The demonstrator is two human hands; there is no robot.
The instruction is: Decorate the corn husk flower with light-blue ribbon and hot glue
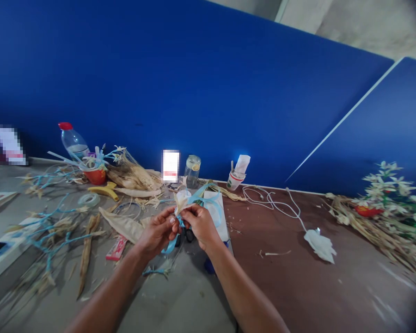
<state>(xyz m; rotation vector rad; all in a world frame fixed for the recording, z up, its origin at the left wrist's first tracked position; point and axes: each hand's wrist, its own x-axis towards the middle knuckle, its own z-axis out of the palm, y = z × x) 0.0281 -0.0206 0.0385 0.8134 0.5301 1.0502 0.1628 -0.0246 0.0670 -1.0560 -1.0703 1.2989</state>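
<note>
My left hand (159, 231) pinches the base of a small pale flower (180, 201) that looks made of dried husk. Right beside it, my right hand (201, 225) has its fingers closed at the same base, on a light-blue tape (208, 196) that loops up and to the right. More blue tape (169, 245) hangs under the left fingers. Exactly how the tape lies between the fingertips is hidden. Dark round handles (189, 235), like those of scissors, show just below the hands. A broad dried husk (123, 224) lies left of my left hand.
Blue-wrapped flower stems (50, 249) spread over the left side, near a tape roll (89, 200) and a yellow tool (104, 190). A bottle (72, 141), glass jar (192, 172) and cup (236, 180) line the blue partition (201, 92). A white cable (280, 203) and flower bunch (391, 208) are right.
</note>
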